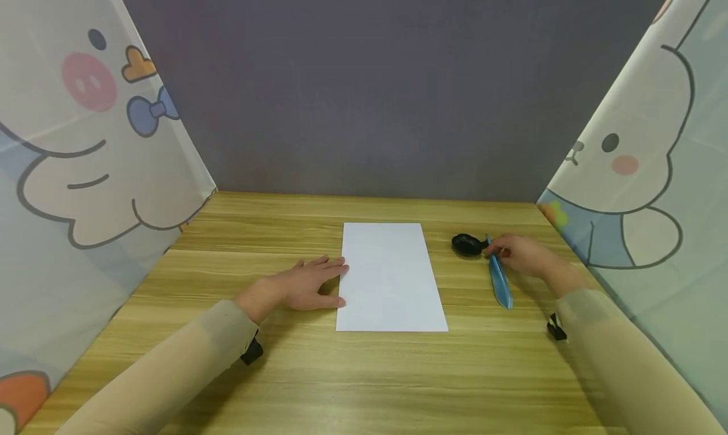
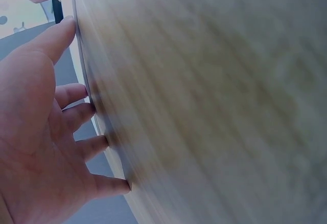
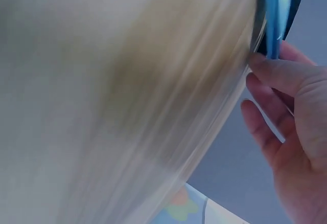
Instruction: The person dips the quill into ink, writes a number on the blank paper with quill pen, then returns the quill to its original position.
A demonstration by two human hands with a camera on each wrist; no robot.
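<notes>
My left hand (image 1: 311, 284) lies with fingers spread over the left edge of a white sheet of paper (image 1: 389, 280). In the left wrist view, the fingertips (image 2: 122, 184) of that hand touch down along the sheet's side. Over to the right, my right hand (image 1: 520, 255) pinches a long, glossy blue strip (image 1: 500, 283) near its far end. Just left of those fingertips is a black oval object (image 1: 467, 245) with a short handle. Whether the fingers also touch that handle is hidden. In the right wrist view, the blue strip (image 3: 277, 17) reaches the thumb.
The wooden table (image 1: 364, 378) runs back to a dark grey panel (image 1: 364, 87). Cloths with cartoon animals hang at the left (image 1: 102, 169) and right (image 1: 643, 188) sides.
</notes>
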